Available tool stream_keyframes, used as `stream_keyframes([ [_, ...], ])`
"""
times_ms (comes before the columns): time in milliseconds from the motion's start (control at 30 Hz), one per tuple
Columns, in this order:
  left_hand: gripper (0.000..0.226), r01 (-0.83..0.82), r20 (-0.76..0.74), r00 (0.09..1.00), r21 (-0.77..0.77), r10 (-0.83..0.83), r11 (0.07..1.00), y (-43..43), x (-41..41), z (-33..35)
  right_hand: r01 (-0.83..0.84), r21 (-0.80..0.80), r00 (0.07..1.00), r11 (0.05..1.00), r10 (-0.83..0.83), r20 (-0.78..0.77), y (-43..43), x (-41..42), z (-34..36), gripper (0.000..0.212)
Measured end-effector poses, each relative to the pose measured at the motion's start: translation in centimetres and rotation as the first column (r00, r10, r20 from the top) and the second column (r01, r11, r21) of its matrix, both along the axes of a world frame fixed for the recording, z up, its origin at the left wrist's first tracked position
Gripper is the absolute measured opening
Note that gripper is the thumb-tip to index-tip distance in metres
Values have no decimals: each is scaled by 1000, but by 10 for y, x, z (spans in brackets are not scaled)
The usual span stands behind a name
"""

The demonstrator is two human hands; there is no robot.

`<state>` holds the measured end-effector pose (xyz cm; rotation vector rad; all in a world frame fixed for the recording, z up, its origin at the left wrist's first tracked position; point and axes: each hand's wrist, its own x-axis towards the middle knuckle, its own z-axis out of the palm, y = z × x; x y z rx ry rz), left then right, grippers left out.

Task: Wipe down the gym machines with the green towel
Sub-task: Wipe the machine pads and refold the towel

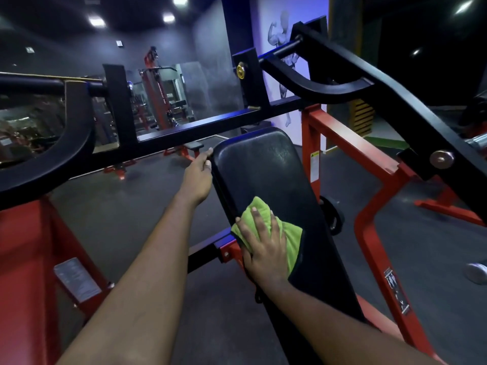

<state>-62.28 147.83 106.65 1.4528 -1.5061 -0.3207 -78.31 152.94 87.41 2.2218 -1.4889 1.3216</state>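
Observation:
A long black padded bench back [266, 169] of a red and black press machine slopes away from me in the middle of the view. The green towel [291, 233] lies on the pad's lower left part. My right hand [263, 243] presses flat on the towel with its fingers spread and straight. My left hand [199, 172] grips the pad's upper left edge, with the fingers curled round the rim.
Black lever arms [395, 88] arch over the bench on both sides, and a black crossbar [210, 122] runs behind its top. Red frame posts [340, 135] flank it left and right. Other red machines [158, 101] stand far back. Dark rubber floor [126, 214] lies below.

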Motion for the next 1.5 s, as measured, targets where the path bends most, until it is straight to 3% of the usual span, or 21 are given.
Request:
stream_keyframes([
  [133, 43, 11, -31, 999, 89, -8, 996, -4, 3, 1, -31, 92, 997, 995, 25, 71, 23, -13, -32, 57],
  [300, 41, 3, -43, 999, 80, 1, 997, -13, 6, -2, -34, 101, 900, 994, -14, 437, -3, 2, 43, 53],
  [400, 38, 29, -57, 998, 44, -27, 999, -12, 8, -4, -99, 146, 950, 984, 50, 307, -28, 22, 96, 59],
  [500, 38, 37, -51, 998, -25, -38, 999, -4, 5, -13, -8, 173, 980, 985, -27, 195, -30, 33, 83, 64],
  [600, 46, 38, -6, 999, -121, -39, 992, 0, -9, -29, 53, 170, 975, 984, -88, 205, -24, 29, 56, 63],
  [800, 51, 10, -140, 989, -171, -34, 985, -9, -32, -47, 142, 173, 967, 974, -175, 187, -12, 23, 20, 63],
  [1233, 50, -47, -196, 981, -161, 15, 986, -9, -40, -51, 153, 300, 968, 941, -204, 147, 26, -7, -71, 71],
  [1333, 50, -24, -167, 986, -140, 1, 990, -8, -36, -51, 160, 355, 896, 921, -287, 340, 29, -10, -66, 55],
  [1433, 51, 8, -164, 986, -108, -26, 994, -10, -30, -49, 159, 343, 701, 926, -350, 621, 1, -14, -20, 46],
  [1500, 52, 30, -154, 987, -88, -44, 996, -12, -27, -47, 129, 242, 696, 962, -262, 668, -29, -17, 29, 46],
])
